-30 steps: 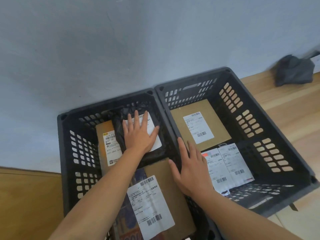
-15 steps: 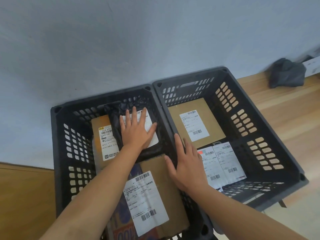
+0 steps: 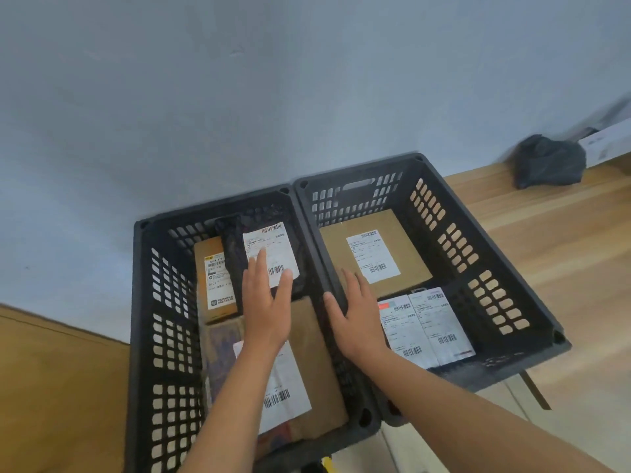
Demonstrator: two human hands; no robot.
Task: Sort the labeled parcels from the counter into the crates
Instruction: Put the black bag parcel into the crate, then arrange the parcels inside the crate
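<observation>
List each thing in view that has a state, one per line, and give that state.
Left black plastic crate, partly filled.
Right black plastic crate, partly filled, some floor showing.
Black plastic-wrapped parcel, lying label up in left crate.
Left hand, open, fingers straight over that parcel.
Right hand, open, above the crates' adjoining walls.

We note the left hand (image 3: 266, 312) has drawn back toward us off the black parcel (image 3: 234, 254). A second ago it lay flat on the white label (image 3: 269, 247). Now only its fingertips overlap the label's near edge, and the palm is over the cardboard box (image 3: 316, 363).
</observation>
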